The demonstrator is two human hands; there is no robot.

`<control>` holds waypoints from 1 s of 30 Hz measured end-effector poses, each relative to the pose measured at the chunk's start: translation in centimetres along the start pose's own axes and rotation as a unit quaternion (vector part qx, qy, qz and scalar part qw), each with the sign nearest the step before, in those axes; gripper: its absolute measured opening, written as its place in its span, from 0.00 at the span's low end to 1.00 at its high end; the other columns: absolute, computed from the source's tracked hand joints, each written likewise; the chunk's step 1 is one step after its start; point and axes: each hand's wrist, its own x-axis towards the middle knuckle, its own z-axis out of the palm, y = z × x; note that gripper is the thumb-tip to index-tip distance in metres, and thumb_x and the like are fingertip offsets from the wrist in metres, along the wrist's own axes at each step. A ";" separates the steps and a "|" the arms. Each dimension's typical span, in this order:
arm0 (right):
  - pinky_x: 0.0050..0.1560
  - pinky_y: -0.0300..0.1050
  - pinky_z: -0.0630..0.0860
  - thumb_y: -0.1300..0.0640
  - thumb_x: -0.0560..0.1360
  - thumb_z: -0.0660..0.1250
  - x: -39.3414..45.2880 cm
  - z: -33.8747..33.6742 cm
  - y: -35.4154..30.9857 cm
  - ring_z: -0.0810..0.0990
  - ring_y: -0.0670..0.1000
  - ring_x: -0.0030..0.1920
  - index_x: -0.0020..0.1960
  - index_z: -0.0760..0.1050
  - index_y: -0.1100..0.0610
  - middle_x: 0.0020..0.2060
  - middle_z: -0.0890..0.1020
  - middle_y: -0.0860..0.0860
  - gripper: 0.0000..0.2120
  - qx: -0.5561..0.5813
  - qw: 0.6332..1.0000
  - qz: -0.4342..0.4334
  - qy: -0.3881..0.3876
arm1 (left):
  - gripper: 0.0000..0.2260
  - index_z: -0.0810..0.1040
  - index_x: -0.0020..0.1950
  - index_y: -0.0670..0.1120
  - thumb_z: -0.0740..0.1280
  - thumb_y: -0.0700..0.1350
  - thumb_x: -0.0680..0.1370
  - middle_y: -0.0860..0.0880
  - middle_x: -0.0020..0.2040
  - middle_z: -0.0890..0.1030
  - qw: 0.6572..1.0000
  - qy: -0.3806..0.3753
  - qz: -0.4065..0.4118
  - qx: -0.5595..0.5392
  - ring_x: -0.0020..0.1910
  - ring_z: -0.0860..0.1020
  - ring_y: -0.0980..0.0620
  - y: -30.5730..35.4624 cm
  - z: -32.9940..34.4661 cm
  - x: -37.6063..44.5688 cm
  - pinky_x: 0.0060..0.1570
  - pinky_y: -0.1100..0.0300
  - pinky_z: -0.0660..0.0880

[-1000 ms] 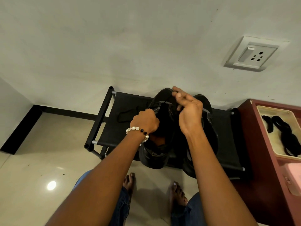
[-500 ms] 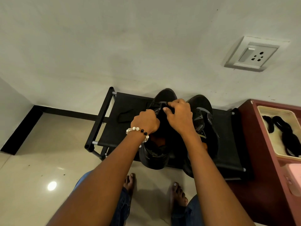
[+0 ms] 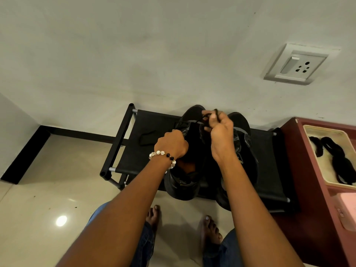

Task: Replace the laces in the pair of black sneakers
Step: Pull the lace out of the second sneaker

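On the black rack (image 3: 152, 122), left hand (image 3: 172, 142) grips a sneaker (image 3: 183, 182); right hand (image 3: 218, 130) pinches its lace (image 3: 215, 114).

No readable text, labels, brand names or numbers anywhere in view. The black sneakers (image 3: 192, 151) on the rack show no legible logo or size mark; their surfaces are too dark and partly hidden to tell. The wall socket (image 3: 296, 64), up and to the right of the sneakers, has only a switch and pin holes, no printed markings that can be made out. The tray (image 3: 308, 130) right of the sneakers carries no lettering.
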 end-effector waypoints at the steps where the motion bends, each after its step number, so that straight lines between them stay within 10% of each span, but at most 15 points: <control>1: 0.49 0.46 0.74 0.61 0.83 0.55 0.0 -0.2 -0.4 0.79 0.49 0.52 0.51 0.77 0.55 0.48 0.83 0.49 0.12 0.090 0.996 0.001 -0.008 | 0.06 0.68 0.48 0.42 0.59 0.44 0.80 0.43 0.46 0.72 1.000 -0.001 0.000 -0.001 0.44 0.76 0.40 0.0 -0.1 0.0 0.38 0.54 0.70; 8: 0.35 0.39 0.68 0.58 0.82 0.59 0.3 -2.1 -2.1 0.69 0.48 0.33 0.46 0.73 0.55 0.31 0.73 0.50 0.08 0.351 0.936 -0.013 -0.005 | 0.06 0.68 0.44 0.42 0.59 0.43 0.80 0.44 0.41 0.72 1.000 0.001 0.000 -0.003 0.43 0.76 0.40 0.0 0.0 -0.1 0.35 0.56 0.68; 12: 0.47 0.42 0.77 0.53 0.77 0.70 0.8 -2.4 -1.1 0.79 0.46 0.42 0.50 0.81 0.53 0.42 0.82 0.47 0.05 -0.031 0.994 -0.106 0.016 | 0.06 0.68 0.47 0.41 0.59 0.43 0.80 0.43 0.46 0.73 1.000 -0.007 -0.002 -0.001 0.46 0.78 0.39 0.0 -0.1 -0.1 0.35 0.57 0.68; 16: 0.59 0.53 0.74 0.50 0.74 0.71 0.7 -1.1 0.8 0.75 0.54 0.58 0.57 0.82 0.54 0.55 0.77 0.54 0.14 -0.381 0.910 -0.133 -0.091 | 0.09 0.71 0.54 0.40 0.59 0.45 0.80 0.40 0.52 0.76 1.000 -0.015 -0.009 -0.005 0.50 0.77 0.38 0.1 -0.1 0.0 0.41 0.54 0.71; 20: 0.57 0.54 0.75 0.52 0.77 0.67 0.2 0.2 1.2 0.72 0.57 0.62 0.59 0.81 0.56 0.61 0.74 0.53 0.13 -0.492 0.856 -0.122 -0.103 | 0.12 0.72 0.59 0.40 0.59 0.46 0.80 0.40 0.54 0.77 1.000 -0.022 -0.019 -0.006 0.50 0.78 0.39 0.1 0.1 0.3 0.40 0.54 0.71; 26: 0.45 0.46 0.69 0.58 0.80 0.61 -0.1 0.3 0.7 0.78 0.59 0.49 0.50 0.76 0.62 0.48 0.78 0.57 0.09 -0.427 0.898 -0.097 -0.040 | 0.11 0.71 0.57 0.40 0.59 0.46 0.80 0.40 0.54 0.76 1.000 -0.016 -0.013 0.000 0.49 0.77 0.39 0.1 0.2 0.2 0.40 0.54 0.70; 30: 0.54 0.59 0.79 0.56 0.82 0.57 0.6 -0.6 0.6 0.83 0.52 0.47 0.48 0.74 0.55 0.46 0.84 0.52 0.09 -0.118 0.992 0.018 0.040 | 0.11 0.71 0.57 0.40 0.59 0.45 0.80 0.40 0.53 0.77 1.000 -0.015 -0.013 -0.005 0.46 0.76 0.41 0.0 0.1 0.3 0.39 0.55 0.70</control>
